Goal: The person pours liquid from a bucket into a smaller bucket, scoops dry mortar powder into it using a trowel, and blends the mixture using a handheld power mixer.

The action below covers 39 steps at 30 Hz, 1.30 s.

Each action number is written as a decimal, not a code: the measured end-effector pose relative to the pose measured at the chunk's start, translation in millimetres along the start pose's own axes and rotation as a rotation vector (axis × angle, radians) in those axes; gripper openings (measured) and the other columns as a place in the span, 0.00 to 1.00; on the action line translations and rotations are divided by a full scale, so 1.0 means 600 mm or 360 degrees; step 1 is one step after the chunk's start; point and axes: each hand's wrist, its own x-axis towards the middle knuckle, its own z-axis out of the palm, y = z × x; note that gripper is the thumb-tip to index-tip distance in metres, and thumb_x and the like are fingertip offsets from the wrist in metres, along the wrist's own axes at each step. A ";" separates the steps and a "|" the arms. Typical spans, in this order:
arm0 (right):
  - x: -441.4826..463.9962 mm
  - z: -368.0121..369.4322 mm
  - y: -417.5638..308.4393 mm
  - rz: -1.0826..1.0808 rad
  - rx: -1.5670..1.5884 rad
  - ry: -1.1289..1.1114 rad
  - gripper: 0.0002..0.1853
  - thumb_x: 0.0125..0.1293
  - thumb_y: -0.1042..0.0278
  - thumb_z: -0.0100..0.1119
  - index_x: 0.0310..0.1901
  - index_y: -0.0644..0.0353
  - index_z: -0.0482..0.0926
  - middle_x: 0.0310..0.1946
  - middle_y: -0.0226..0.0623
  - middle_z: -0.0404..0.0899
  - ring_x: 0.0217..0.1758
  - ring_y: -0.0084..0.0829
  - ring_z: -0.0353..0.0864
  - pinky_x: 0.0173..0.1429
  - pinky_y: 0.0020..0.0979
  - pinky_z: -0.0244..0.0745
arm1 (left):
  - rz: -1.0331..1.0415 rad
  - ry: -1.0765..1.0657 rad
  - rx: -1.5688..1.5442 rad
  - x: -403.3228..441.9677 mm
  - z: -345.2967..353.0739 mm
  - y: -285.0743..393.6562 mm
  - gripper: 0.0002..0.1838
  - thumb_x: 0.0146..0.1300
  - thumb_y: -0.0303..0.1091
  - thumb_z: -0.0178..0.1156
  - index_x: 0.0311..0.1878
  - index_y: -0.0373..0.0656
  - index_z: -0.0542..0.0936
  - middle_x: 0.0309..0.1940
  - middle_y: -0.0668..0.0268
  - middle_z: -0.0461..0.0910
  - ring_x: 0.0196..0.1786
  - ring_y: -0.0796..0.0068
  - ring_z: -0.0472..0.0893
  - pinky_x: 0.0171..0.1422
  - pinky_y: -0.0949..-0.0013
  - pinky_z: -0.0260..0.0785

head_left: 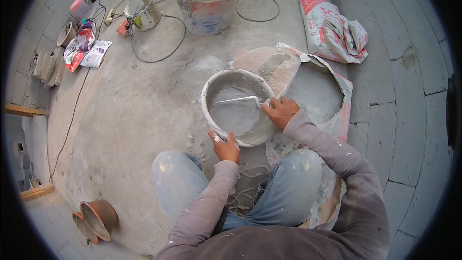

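Ribbed, dark cloth of a shirt (288, 245) fills the near edge, behind faded, dusty jeans (298, 175). Just beyond the knees sits a round tub (205, 103), its thick rim crusted pale, smooth grey paste (233, 118) inside. The left hand (226, 148) grips the near rim; the right hand (280, 111) clasps a thin, bent tool (240, 99) beside a torn sack (347, 94) of grey powder (315, 91).

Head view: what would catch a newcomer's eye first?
Likely the round bucket at centre, its rim caked white, with the left hand at its near edge and the right hand holding a thin, pale tool. Next, the torn-open sack of grey powder to its right, then the large, smeared bucket at the top.
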 end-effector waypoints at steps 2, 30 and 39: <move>-0.013 0.002 0.010 0.0109 0.0063 -0.0051 0.16 0.54 0.69 0.58 0.47 0.54 0.73 0.40 0.40 0.76 0.39 0.41 0.79 0.37 0.40 0.76 | -0.0021 -0.0004 0.0015 -0.003 -0.002 -0.004 0.38 0.57 0.27 0.62 0.69 0.31 0.55 0.56 0.39 0.72 0.58 0.45 0.74 0.63 0.60 0.63; -0.170 0.330 0.095 0.2283 0.1259 0.0008 0.24 0.60 0.54 0.59 0.50 0.66 0.76 0.45 0.55 0.80 0.51 0.51 0.79 0.55 0.40 0.74 | -0.0485 -0.0234 -0.0725 -0.013 -0.004 0.033 0.41 0.63 0.20 0.51 0.74 0.53 0.43 0.64 0.56 0.62 0.58 0.60 0.71 0.52 0.54 0.74; -0.093 0.347 0.090 0.2166 0.1424 -0.0044 0.32 0.58 0.49 0.61 0.57 0.68 0.72 0.51 0.56 0.78 0.56 0.49 0.77 0.61 0.36 0.70 | -0.0536 -0.0253 -0.0632 -0.032 -0.009 0.070 0.42 0.63 0.21 0.52 0.74 0.51 0.41 0.64 0.56 0.62 0.57 0.61 0.71 0.55 0.58 0.72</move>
